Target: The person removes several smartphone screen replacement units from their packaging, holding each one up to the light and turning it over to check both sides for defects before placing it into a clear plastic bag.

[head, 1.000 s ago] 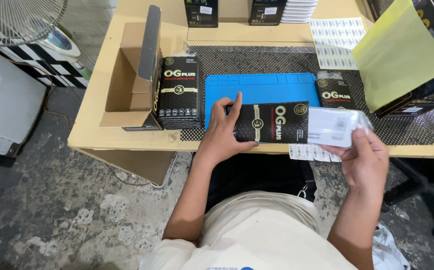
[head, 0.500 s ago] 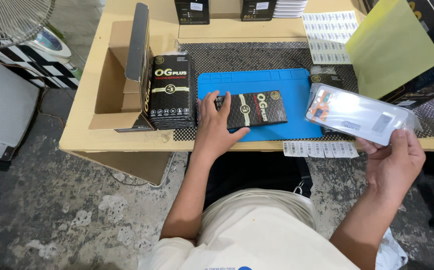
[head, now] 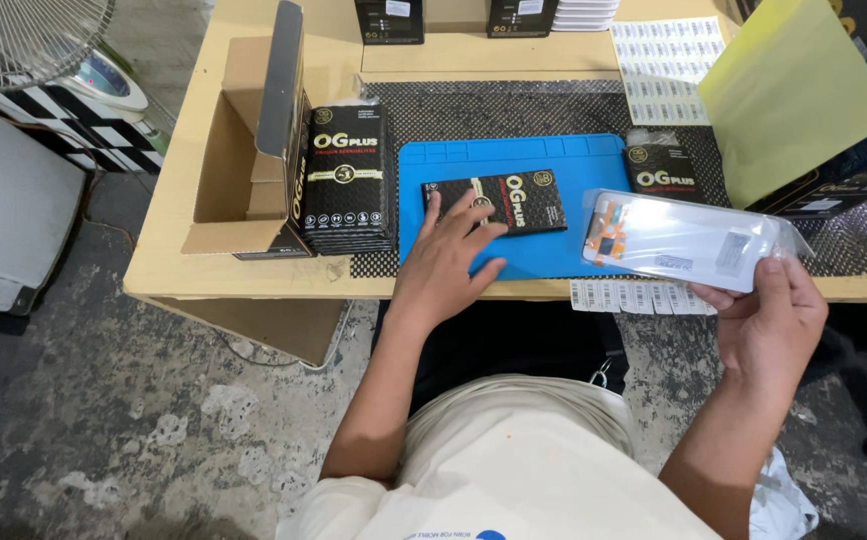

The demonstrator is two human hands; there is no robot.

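fingers of my left hand [head: 449, 262] lay spread and flat on the blue mat [head: 574, 165], their tips pressing the near left end of the flat black box [head: 509, 200] that rested in the mat's middle. my right hand [head: 769, 320] was off the mat's right edge, out past the table's [head: 194, 270] front, thumb and fingers clamped on the near edge of a clear plastic sleeve [head: 684, 240] with a white part inside. left of the mat i saw a stack of black boxes [head: 347, 180], and beyond that an open cardboard carton [head: 244, 170]. right of the mat sat a smaller black box [head: 662, 168] and a yellow-green sheet [head: 789, 95].
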